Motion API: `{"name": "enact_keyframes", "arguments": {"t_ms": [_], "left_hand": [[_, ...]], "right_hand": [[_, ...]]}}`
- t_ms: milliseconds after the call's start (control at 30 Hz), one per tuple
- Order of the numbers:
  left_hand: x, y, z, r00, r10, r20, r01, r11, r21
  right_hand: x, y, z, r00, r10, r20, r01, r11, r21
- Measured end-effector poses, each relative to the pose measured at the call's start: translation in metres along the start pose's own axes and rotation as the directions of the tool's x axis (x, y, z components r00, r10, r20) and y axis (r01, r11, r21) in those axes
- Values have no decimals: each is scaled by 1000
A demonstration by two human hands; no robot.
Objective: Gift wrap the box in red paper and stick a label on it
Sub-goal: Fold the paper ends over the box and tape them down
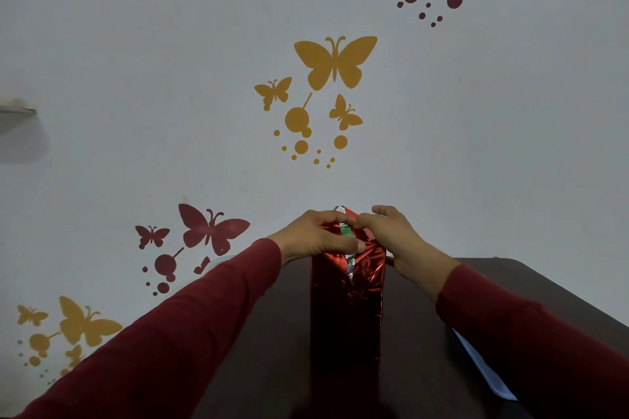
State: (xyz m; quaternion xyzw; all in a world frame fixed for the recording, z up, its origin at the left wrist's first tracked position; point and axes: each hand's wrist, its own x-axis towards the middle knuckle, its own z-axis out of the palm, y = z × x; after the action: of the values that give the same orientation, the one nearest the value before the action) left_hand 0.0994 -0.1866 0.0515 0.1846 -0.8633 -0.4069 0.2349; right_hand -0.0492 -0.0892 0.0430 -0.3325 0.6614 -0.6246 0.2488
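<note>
Sleeves [190,326]: dark red, both reaching forward, nearest to my view.
Box [347,309]: I'm seeing it standing upright on the dark counter [418,299], wrapped in shiny red paper [369,269].
Left hand [316,236]: fingers curling over the top flap, thumb pressing it.
Right hand [391,231]: pinching the top fold.
Wall [476,133]: butterfly stickers.

White lettering (too small to read) on the box's green patch [346,231]
</note>
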Motion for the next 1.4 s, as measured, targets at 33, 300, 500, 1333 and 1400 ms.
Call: {"name": "enact_keyframes", "arguments": {"t_ms": [33,300,500,1333,1400], "left_hand": [[-1,1,-1,1000,14,7,-14,1000,2],[-16,16,7,908,237,-346,-192,968,159],[-29,53,59,685,606,-405,-447,788,423],[34,-31,273,919,393,31,-392,902,182],[32,-30,272,922,385,29,-384,908,165]], "right_hand": [[-2,1,-3,1000,-6,-1,6,1000,6],[-46,22,-62,983,-73,-171,94,988,120],[-99,40,-117,954,-201,-222,149,962,-230],[-63,90,-189,801,594,-74,-579,801,154],[-64,87,-185,817,569,-89,-542,812,218]]}}
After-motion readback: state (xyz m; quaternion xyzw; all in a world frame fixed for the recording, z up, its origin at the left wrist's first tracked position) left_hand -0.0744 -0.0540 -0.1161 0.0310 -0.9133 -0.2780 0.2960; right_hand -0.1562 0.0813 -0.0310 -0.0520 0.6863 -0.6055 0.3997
